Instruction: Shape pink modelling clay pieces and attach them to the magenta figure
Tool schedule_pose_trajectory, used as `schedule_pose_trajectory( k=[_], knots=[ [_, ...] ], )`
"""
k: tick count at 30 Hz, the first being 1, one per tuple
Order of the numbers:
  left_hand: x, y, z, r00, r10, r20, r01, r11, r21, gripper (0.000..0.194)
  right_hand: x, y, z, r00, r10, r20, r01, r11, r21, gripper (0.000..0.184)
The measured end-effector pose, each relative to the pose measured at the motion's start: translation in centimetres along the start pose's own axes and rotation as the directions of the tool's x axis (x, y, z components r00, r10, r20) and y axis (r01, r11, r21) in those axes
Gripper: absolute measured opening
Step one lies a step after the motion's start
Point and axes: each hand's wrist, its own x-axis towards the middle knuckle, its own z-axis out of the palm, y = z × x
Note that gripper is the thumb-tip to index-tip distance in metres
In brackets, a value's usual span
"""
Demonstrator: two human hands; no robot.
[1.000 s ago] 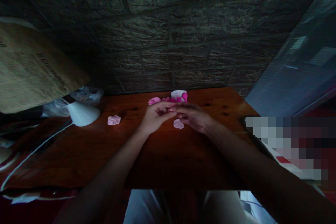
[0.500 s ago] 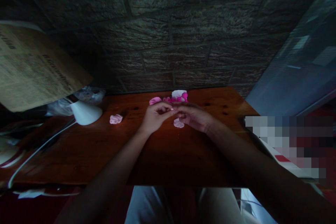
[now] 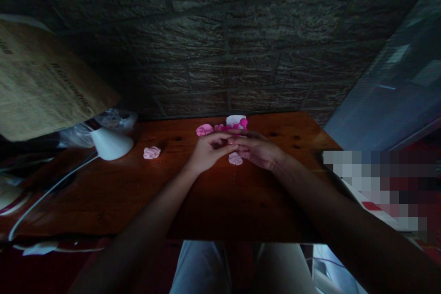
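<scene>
Above the wooden table my left hand (image 3: 208, 150) and my right hand (image 3: 259, 149) meet at the fingertips. Thumb and fingers of each are pressed together, and what they pinch, if anything, is too small and covered to make out. Just below the right fingers lies a flat pale pink lump of what looks like modelling clay (image 3: 235, 159). Behind the hands are a brighter pink lump (image 3: 204, 129), several small magenta pieces (image 3: 219, 127) partly covered by the fingers, a white piece (image 3: 234, 120) and a magenta ball (image 3: 243, 123). Another pale pink lump (image 3: 152, 152) sits farther left.
A lamp with a white base (image 3: 112, 143) and a newsprint-patterned shade (image 3: 48, 82) stands on the left, its white cord (image 3: 51, 193) crossing the table (image 3: 220, 202). A clear plastic bag (image 3: 119, 121) lies behind it. The stone-patterned wall (image 3: 220, 55) rises along the back edge.
My fingers have shifted slightly against each other, the right fingers now spread a little over the left fingertips. The lumps stay in place; the view has tilted slightly.
</scene>
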Motion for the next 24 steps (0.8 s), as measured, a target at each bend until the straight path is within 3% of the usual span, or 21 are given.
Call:
schedule_pose_trajectory(
  k=[7,13,18,24],
  knots=[
    [0.08,-0.27,-0.09,0.997,0.003,-0.083,-0.003,1.000,0.001,0.016,0.37,0.23,-0.20,0.998,-0.053,-0.025,0.053,0.998,-0.023,0.030],
    [0.23,-0.42,-0.49,0.988,0.018,-0.154,-0.012,0.999,0.042,0.016,0.15,-0.17,-0.59,1.000,-0.013,0.011,0.013,0.999,-0.047,0.035],
    [0.17,-0.85,-0.56,0.998,0.030,-0.051,-0.030,1.000,0.007,0.021,0.23,0.25,-0.61,1.000,-0.002,-0.003,0.001,0.999,-0.041,0.038],
    [0.12,-0.76,-0.14,0.999,0.037,0.012,-0.037,0.998,-0.046,0.019,0.64,0.57,-0.70,0.989,-0.142,0.026,0.143,0.990,-0.018,0.038]
  ],
)
